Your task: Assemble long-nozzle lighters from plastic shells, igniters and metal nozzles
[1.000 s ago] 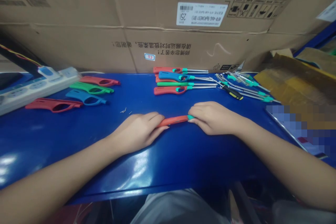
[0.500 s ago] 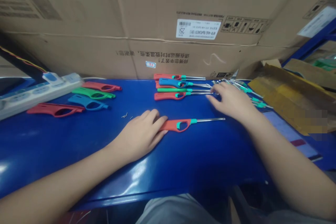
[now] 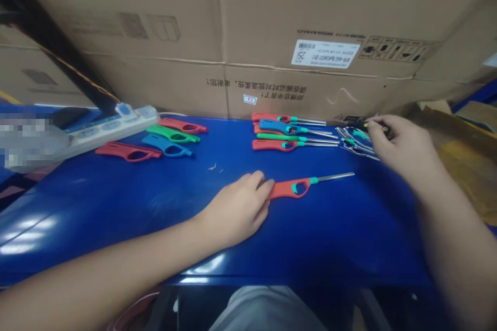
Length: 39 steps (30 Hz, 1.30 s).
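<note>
My left hand (image 3: 243,209) is closed round the rear of a red gas lighter (image 3: 285,190), which lies on the blue table with its metal tube pointing right. My right hand (image 3: 406,147) is closed on a screwdriver (image 3: 383,128) with a black and yellow handle, mostly hidden by the fingers. It is at the right, over a heap of metal tubes with green parts (image 3: 357,137). Between the hands and the box lies a stack of lighters with tubes, among them a blue lighter (image 3: 272,125) and a red lighter (image 3: 274,145). A few tiny screws (image 3: 213,167) lie left of my left hand.
Several loose handle shells, including a red shell (image 3: 126,151) and a blue shell (image 3: 166,145), lie at the left beside a white power strip (image 3: 112,125). A large cardboard box (image 3: 256,15) stands along the back. Brown packaging (image 3: 464,165) is at the right.
My right hand has moved right from the lighter tubes to the heap and now holds the screwdriver. My left hand keeps the red lighter. The view has turned left.
</note>
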Motion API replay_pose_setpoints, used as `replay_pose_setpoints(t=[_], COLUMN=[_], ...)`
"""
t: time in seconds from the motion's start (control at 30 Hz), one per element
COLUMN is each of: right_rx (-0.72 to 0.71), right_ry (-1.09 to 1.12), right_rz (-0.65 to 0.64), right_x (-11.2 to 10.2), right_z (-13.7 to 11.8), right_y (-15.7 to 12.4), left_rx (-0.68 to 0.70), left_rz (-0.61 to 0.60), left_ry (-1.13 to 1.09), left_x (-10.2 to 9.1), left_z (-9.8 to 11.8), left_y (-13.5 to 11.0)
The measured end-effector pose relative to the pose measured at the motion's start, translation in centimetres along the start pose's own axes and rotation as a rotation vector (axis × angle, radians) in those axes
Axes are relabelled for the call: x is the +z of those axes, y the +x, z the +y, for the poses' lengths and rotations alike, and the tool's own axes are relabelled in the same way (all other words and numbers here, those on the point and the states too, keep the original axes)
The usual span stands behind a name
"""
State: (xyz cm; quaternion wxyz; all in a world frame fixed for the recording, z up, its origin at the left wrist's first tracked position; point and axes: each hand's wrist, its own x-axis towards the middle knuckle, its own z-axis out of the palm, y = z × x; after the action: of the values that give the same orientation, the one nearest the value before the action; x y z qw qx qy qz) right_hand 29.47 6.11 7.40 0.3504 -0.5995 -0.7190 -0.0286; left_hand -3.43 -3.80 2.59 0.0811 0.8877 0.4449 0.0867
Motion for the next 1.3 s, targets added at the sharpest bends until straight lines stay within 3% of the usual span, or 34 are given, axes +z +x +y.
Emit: replay_pose_setpoints(t=[0.07, 0.23, 0.37, 0.57, 0.77, 0.83, 1.03, 1.3], right_rx=[0.003, -0.285, -0.391, -0.273, 0.228, 0.322, 0.436, 0.466], right_ry=[0.153, 0.406, 0.436, 0.553, 0.956, 1.134, 1.39, 1.41], right_rz=[0.038, -0.397, -0.542, -0.512, -0.343, -0.262, -0.189, -0.199], right_x=[1.2, 5.1, 6.8, 7.1, 5.3, 4.9, 4.4, 3.8], right_z=[-3.2, -10.1, -12.1, -12.3, -11.8, -11.4, -9.8, -9.5], right_y=[-1.1, -4.4, -5.4, -4.9, -4.1, -3.6, -2.5, -2.7], left_rx=[0.024, 0.096, 0.133, 0.094, 0.135, 0.147, 0.106, 0.053], left_rz=[0.003, 0.015, 0.04, 0.001, 0.097, 0.15, 0.205, 0.366], left_ry=[-0.045, -0.095, -0.11, -0.16, -0.324, -0.379, -0.432, -0.723], left_x=[0.1, 0.4, 0.5, 0.4, 1.7, 2.3, 2.7, 1.7], left_z=[0.2, 0.3, 0.2, 0.2, -0.9, -1.2, -1.2, -1.5], left_y=[-0.2, -0.4, -0.3, -0.1, 0.4, 0.8, 1.5, 1.6])
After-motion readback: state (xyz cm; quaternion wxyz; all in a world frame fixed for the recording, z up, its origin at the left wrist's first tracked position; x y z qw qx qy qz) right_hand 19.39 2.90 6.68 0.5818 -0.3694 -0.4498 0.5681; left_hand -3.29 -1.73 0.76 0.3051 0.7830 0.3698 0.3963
